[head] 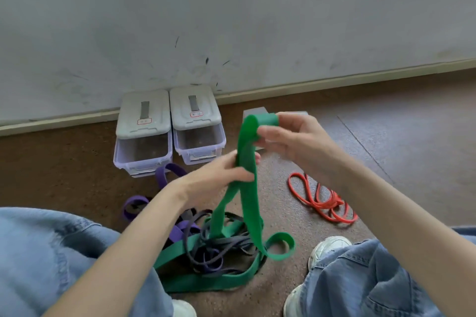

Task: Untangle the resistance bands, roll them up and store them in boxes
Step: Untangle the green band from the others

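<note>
We sit on a brown speckled floor [334,100] facing a scuffed grey wall [231,33]. Our right hand [291,139] pinches the rolled end of the green band [247,180]; our left hand [219,177] grips it lower down. Its slack trails into the tangled purple bands [177,231]. A red band [322,201] lies apart. Two boxes [167,131] stand against the wall.

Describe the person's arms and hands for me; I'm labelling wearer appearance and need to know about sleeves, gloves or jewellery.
Both forearms are bare to the frame's edge, with no sleeves showing. The left hand and right hand wear no gloves, and no rings, watch or bracelets are visible on fingers or wrists. Nearby clothing: blue denim jeans and white sneakers.
</note>
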Action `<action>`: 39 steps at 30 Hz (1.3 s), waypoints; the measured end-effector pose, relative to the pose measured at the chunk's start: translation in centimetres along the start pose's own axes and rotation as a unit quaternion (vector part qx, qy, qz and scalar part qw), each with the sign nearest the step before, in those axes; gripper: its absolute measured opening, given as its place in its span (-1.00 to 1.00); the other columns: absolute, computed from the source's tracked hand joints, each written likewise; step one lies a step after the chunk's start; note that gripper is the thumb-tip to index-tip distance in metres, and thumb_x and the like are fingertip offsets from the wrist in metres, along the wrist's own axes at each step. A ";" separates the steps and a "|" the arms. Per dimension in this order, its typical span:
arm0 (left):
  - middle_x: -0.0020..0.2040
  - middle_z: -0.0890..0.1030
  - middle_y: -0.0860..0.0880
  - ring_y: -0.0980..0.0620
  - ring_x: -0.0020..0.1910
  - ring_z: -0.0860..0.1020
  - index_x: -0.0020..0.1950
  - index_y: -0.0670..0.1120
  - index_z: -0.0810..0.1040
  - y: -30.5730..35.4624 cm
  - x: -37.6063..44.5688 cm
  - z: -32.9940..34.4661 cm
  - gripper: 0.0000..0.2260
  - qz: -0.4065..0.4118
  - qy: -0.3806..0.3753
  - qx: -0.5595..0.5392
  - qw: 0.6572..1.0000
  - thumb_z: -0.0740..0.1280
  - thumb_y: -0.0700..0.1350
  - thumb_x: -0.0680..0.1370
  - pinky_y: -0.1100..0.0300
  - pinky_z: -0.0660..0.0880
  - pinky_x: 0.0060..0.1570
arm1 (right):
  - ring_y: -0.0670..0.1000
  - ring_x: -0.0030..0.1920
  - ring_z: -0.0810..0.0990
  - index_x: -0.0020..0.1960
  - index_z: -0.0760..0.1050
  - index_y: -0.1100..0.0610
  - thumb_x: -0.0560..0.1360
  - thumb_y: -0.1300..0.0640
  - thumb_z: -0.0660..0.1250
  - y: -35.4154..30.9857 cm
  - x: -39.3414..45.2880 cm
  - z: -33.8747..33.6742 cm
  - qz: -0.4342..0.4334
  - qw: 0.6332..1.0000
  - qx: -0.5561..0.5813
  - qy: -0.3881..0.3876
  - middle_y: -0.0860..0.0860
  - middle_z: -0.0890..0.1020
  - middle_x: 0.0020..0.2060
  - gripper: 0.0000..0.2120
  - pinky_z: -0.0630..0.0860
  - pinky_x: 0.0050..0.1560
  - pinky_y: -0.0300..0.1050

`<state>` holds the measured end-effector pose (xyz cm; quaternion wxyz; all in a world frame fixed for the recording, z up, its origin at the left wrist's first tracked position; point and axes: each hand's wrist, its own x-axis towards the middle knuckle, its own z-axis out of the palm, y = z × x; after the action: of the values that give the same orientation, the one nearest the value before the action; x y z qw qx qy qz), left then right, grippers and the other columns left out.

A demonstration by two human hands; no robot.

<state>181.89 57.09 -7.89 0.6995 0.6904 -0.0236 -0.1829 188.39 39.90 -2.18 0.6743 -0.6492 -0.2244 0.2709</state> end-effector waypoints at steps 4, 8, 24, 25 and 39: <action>0.11 0.60 0.04 0.22 0.04 0.56 0.23 0.01 0.41 -3.0 0.3 1.9 -0.65 -0.037 -0.008 0.128 0.991 0.39 -0.18 0.49 0.38 0.47 0.04 | 0.03 -0.03 0.65 -0.01 0.58 0.28 0.36 0.17 0.38 -0.5 0.3 -0.3 -0.042 0.991 0.106 0.072 0.12 0.68 -0.10 -0.75 0.58 0.05 -0.13; -0.09 0.62 -0.10 0.11 -0.13 0.59 0.04 -0.20 0.48 -3.5 0.4 1.2 -0.92 -0.030 0.082 0.087 0.992 0.23 -0.23 0.59 0.35 0.50 -0.06 | 0.05 -0.02 0.65 -0.02 0.59 0.26 0.37 0.18 0.38 -0.1 0.3 -1.6 -0.045 0.987 0.108 0.112 0.13 0.68 -0.08 -0.77 0.58 0.04 -0.14; -0.03 0.62 -0.12 -0.02 -0.05 0.54 0.05 -0.15 0.54 -2.9 0.7 0.3 -0.88 -0.015 0.168 0.160 0.973 0.24 -0.17 0.58 0.08 0.45 0.03 | 0.02 -0.11 0.67 -0.03 0.54 0.31 0.36 0.18 0.36 0.2 0.3 -1.8 -0.009 0.973 0.193 0.129 0.10 0.68 -0.18 -0.76 0.61 -0.05 -0.13; -0.02 0.62 -0.21 -0.04 -0.07 0.54 0.02 -0.22 0.55 -2.1 0.6 -0.3 -0.82 -0.016 0.197 0.135 0.971 0.23 -0.13 0.59 0.06 0.45 0.02 | 0.04 -0.09 0.66 0.02 0.53 0.31 0.38 0.16 0.35 0.1 0.2 -2.6 0.026 0.976 0.182 0.114 0.13 0.67 -0.11 -0.72 0.61 -0.07 -0.16; 0.25 0.55 0.14 0.32 0.15 0.50 0.33 0.03 0.44 4.0 -1.2 -0.6 -0.60 0.027 0.056 -0.012 0.998 0.25 0.12 0.52 0.35 0.42 0.18 | -0.03 -0.25 0.67 -0.04 0.58 0.16 0.31 0.16 0.40 -0.8 0.1 0.4 0.009 0.998 0.056 0.042 0.02 0.70 -0.26 -0.78 0.61 -0.25 -0.15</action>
<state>181.87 57.97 -3.76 0.7124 0.6905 -0.0010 -0.1253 188.25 40.20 -1.40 0.7160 -0.6233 -0.1744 0.2616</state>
